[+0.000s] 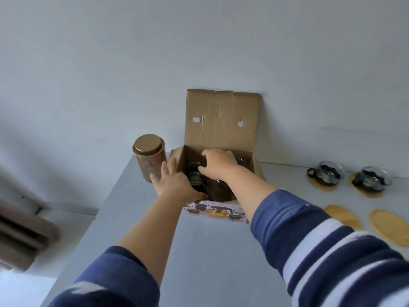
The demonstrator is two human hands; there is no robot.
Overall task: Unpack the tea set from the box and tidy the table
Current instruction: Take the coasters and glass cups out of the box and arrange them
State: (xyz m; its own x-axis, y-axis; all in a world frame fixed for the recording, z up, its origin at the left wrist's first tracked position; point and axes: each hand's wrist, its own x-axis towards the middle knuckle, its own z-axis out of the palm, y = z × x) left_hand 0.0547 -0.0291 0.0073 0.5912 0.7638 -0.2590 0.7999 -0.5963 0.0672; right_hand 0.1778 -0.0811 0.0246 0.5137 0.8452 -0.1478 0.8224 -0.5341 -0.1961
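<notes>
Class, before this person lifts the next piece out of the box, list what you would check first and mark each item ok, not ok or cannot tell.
1. Box lid flap folded back, opening clear: ok.
2. Right hand over the opening, reaching inside: ok.
3. Right hand's grip closed on a piece: cannot tell; the fingers are hidden.
4. Left hand steadying the box's left wall: ok.
5. Gold tin clear of the left hand: not ok; it stands right beside the fingers and might get knocked.
6. Free coasters waiting for cups: ok; the two near coasters are bare, the far two hold glass cups.
</notes>
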